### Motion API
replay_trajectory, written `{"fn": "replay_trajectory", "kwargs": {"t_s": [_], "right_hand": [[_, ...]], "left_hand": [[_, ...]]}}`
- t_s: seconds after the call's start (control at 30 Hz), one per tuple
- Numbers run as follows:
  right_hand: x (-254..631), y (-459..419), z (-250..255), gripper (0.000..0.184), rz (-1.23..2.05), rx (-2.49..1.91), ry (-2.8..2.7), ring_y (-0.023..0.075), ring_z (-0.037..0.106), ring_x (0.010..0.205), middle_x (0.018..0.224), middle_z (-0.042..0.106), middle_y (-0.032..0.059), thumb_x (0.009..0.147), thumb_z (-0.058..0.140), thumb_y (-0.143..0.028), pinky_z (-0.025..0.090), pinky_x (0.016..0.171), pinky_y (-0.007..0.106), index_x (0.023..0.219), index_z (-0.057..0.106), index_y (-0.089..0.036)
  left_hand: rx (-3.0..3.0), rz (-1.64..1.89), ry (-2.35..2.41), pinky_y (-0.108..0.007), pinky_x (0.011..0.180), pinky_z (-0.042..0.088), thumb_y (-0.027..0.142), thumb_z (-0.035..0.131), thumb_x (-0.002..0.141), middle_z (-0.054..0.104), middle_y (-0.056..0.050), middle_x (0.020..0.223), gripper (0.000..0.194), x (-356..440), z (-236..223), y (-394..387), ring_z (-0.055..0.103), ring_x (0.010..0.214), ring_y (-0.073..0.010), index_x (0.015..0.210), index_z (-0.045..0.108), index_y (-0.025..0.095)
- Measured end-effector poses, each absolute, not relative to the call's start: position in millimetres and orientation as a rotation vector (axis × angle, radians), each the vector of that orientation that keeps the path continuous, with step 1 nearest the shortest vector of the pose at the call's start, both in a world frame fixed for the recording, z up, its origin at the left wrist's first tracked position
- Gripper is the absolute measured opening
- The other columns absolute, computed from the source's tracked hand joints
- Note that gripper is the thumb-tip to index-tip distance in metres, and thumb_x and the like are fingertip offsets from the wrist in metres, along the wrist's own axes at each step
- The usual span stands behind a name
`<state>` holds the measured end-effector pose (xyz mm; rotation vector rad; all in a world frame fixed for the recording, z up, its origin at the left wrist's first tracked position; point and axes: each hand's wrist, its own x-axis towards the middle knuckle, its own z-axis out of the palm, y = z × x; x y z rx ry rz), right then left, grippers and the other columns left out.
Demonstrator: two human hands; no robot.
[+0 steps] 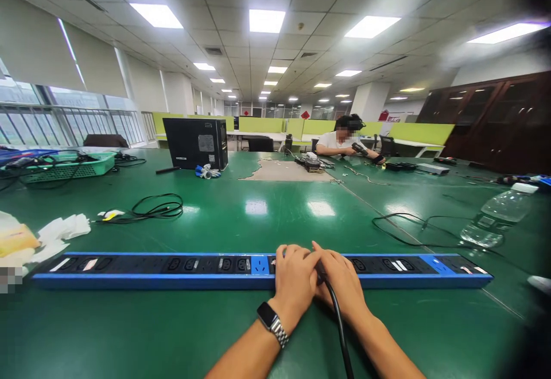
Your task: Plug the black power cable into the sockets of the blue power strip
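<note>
A long blue power strip (172, 270) with black sockets lies across the green table in front of me. My left hand (294, 280), a watch on its wrist, rests on top of the strip with fingers curled over it. My right hand (342, 281) is pressed against the left one and closed around a black plug on a thick black cable (340, 327) that runs back toward me. The plug sits at the strip's middle sockets and is mostly hidden by my fingers.
A clear water bottle (499, 215) lies at the right beside a looped black cable (404, 227). Another coiled cable (157, 207) and white tissues (62, 231) lie at the left. A black computer case (196, 142) and green basket (64, 167) stand farther back. A person sits at the far side.
</note>
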<state>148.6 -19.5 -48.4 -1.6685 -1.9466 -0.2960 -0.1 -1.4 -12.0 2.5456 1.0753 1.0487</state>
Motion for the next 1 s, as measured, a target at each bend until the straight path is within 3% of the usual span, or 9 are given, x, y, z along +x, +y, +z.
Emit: {"fn": "replay_trajectory", "kwargs": {"t_s": [0.2, 0.37, 0.53, 0.77, 1.0], "right_hand": [[142, -20, -42, 0.073, -0.277, -1.713, -1.871, 0.0288, 0.058, 0.113, 0.120, 0.065, 0.0129, 0.071, 0.067, -0.038, 0.042, 0.096, 0.044, 0.138, 0.046, -0.017], [138, -23, -41, 0.080, -0.294, -1.731, -1.858, 0.0292, 0.057, 0.115, 0.123, 0.065, 0.0122, 0.067, 0.074, -0.053, 0.040, 0.099, 0.044, 0.134, 0.051, -0.017], [138, -25, -43, 0.071, -0.334, -1.689, -1.883, 0.0278, 0.057, 0.115, 0.125, 0.065, 0.0114, 0.070, 0.073, -0.056, 0.040, 0.098, 0.043, 0.128, 0.056, -0.018], [139, -25, -51, 0.064, -0.451, -1.646, -1.888, 0.0275, 0.058, 0.115, 0.125, 0.065, 0.0116, 0.075, 0.068, -0.058, 0.038, 0.096, 0.043, 0.125, 0.060, -0.019], [144, -20, -60, 0.061, -0.566, -1.558, -1.911, 0.0283, 0.061, 0.112, 0.124, 0.066, 0.0110, 0.077, 0.065, -0.061, 0.037, 0.094, 0.042, 0.122, 0.062, -0.021]], "left_hand": [[2.561, 1.361, 1.005, -0.051, 0.106, 0.029, 0.008, 0.047, 0.088, 0.069, -0.003, 0.118, 0.043, -36, 8, -2, 0.056, 0.112, -0.0229, 0.121, 0.062, 0.030], [2.389, 1.483, 1.297, -0.049, 0.097, 0.039, 0.011, 0.051, 0.086, 0.072, -0.004, 0.110, 0.035, -113, 3, 12, 0.062, 0.104, -0.0238, 0.113, 0.066, 0.026], [2.332, 1.426, 1.269, -0.042, 0.093, 0.047, 0.014, 0.053, 0.087, 0.072, -0.004, 0.109, 0.031, -142, -13, 17, 0.063, 0.102, -0.0219, 0.113, 0.067, 0.025], [2.534, 1.270, 1.119, -0.043, 0.093, 0.048, 0.004, 0.047, 0.084, 0.068, -0.005, 0.121, 0.047, -125, -23, 15, 0.060, 0.110, -0.0224, 0.124, 0.062, 0.024], [2.578, 1.237, 1.127, -0.042, 0.092, 0.050, 0.004, 0.050, 0.083, 0.069, -0.005, 0.119, 0.045, -123, -28, 16, 0.063, 0.107, -0.0221, 0.122, 0.062, 0.025]]}}
